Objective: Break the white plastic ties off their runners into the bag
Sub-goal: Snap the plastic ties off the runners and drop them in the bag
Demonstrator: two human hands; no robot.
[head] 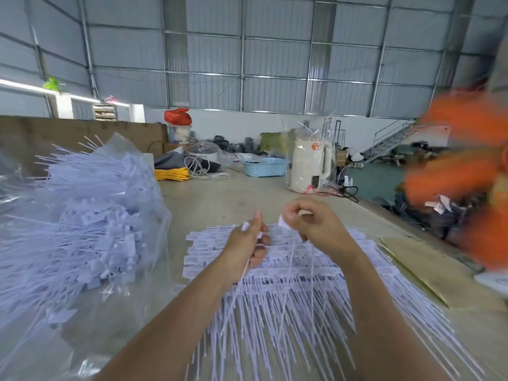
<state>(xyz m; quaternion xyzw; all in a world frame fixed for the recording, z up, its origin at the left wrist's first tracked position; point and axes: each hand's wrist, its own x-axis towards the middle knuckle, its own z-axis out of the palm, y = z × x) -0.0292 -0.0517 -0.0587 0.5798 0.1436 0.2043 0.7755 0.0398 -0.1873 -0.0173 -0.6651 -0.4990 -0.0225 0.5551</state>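
Pinching white ties above the pile, left hand, right hand, fingers clamped, bag left.

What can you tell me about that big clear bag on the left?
The bag is thin, see-through plastic, crinkled and shiny where light catches it. It lies slumped on the table to the left of the hands, its mouth open toward the middle, and it is stuffed with loose white ties, their flat tags and thin tails pointing every way. Some tails poke out past the top edge. Neither hand touches it. Its near end spreads flat across the table toward the camera.
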